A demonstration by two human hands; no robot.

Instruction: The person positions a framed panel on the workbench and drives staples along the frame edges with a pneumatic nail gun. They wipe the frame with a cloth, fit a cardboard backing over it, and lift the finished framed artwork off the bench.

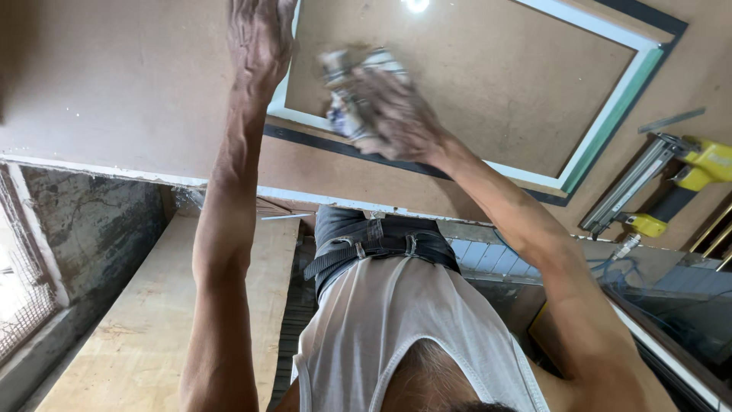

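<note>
Brown fibreboard worktop fills the top of the view, with a picture frame lying face down on it, edged in white, green and black. Right hand sits on the frame's near edge, fingers curled tight around a crumpled striped cloth, which is pressed against the frame's backing just inside the white edge. Hand and cloth are motion-blurred, so the cloth's pattern is hard to read. Left hand rests on the board at the frame's left corner. Its fingers are cut off by the top edge, so I can't tell if they're spread. Yellow nail gun lies well to the right, with a thin metal strip just above it and a blue hose below. Pale wooden plank leans lower left beside a rough wall. Person's own white vest and belt block the middle floor.
</note>
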